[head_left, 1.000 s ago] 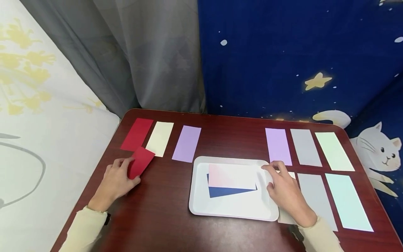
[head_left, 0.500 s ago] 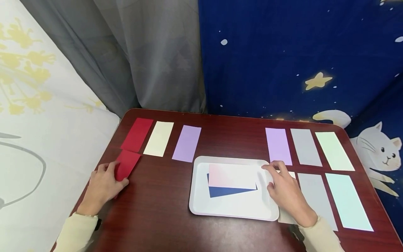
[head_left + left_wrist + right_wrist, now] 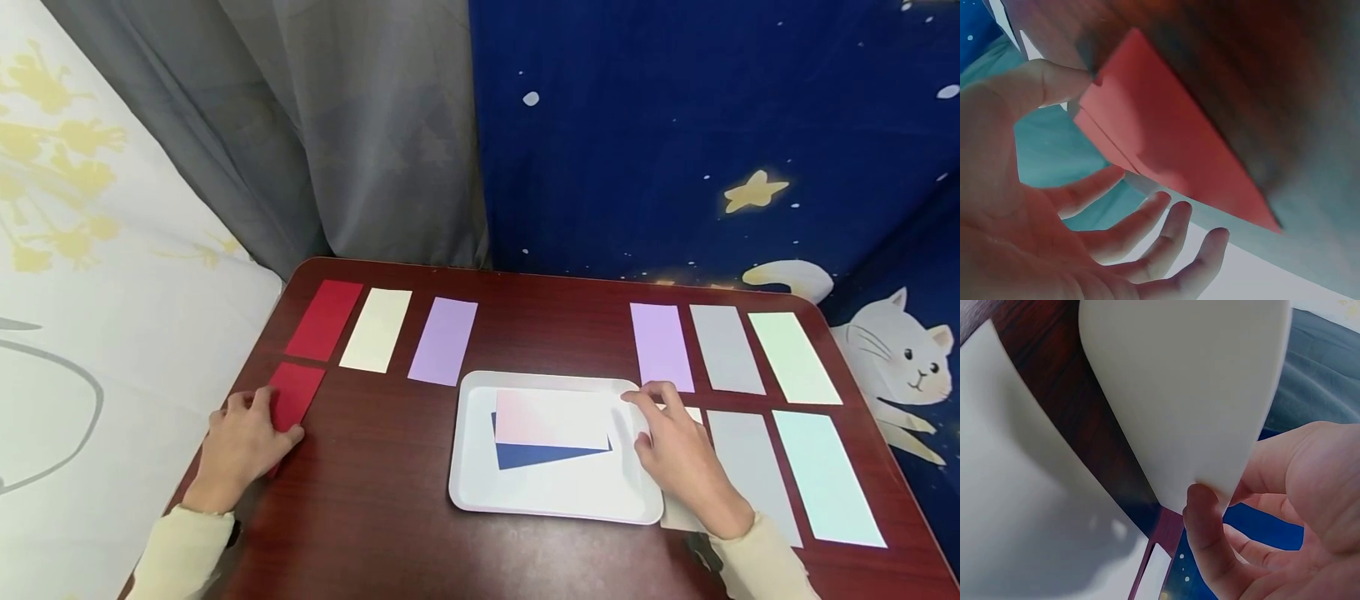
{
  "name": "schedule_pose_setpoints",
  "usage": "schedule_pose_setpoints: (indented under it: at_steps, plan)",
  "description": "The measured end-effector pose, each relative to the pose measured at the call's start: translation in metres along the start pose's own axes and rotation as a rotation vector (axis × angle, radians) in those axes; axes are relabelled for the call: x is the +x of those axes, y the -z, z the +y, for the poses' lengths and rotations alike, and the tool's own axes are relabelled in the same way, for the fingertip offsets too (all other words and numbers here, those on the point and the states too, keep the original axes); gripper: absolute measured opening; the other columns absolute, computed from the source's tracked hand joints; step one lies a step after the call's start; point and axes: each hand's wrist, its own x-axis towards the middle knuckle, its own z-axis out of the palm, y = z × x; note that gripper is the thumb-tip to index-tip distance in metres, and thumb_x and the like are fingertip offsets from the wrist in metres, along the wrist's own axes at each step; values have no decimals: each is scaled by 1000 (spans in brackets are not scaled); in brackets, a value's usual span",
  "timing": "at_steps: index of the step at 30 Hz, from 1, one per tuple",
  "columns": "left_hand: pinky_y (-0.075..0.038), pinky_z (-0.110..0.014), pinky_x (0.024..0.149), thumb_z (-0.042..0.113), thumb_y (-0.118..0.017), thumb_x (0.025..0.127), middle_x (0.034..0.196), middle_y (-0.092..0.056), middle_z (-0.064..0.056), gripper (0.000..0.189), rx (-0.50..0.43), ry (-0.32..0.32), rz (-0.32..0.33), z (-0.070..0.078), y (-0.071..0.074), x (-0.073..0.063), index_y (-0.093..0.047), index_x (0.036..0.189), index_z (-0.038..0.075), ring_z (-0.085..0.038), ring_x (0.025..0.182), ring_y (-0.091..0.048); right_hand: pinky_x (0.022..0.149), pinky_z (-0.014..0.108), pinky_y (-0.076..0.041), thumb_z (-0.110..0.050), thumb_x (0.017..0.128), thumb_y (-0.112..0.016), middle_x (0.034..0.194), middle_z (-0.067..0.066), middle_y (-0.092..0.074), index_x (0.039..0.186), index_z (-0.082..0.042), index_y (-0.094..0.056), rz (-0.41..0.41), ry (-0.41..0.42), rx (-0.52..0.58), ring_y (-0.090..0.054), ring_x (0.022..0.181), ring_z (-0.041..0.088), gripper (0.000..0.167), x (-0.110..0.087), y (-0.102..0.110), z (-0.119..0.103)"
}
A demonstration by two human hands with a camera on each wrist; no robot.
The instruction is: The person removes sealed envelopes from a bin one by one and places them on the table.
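In the head view, my left hand holds a red card by its edges, low over the table's left side, just in front of another red card. The left wrist view shows the thumb and index finger at the edges of the held red card, the other fingers spread off it. My right hand pinches the right rim of a white tray between thumb and finger; the right wrist view shows the tray's underside. In the tray, a pale pink-white card lies partly over a dark blue card.
Beside the far red card lie a cream card and a lilac card. Two rows of pale cards stand right of the tray, including a lilac card, a mint card and grey ones. Curtains hang behind the table.
The left hand has moved left with the red card, now lined up in front of the far red card and off the cream card. The right hand has stayed on the tray.
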Motion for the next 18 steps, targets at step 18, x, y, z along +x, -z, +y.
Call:
schedule_pose_setpoints:
  at_steps: [18]
  plan:
    - [-59,-72,76,22,-85,83,137,-58,-36,72,24,-323,141,116,-4,15,-59,144,-6,-62,113,-60,64,46,-61,19,77,-80,130,23,-57,132,-1,-71,0,-11,9,-73,92,40,60,-1,-2,0]
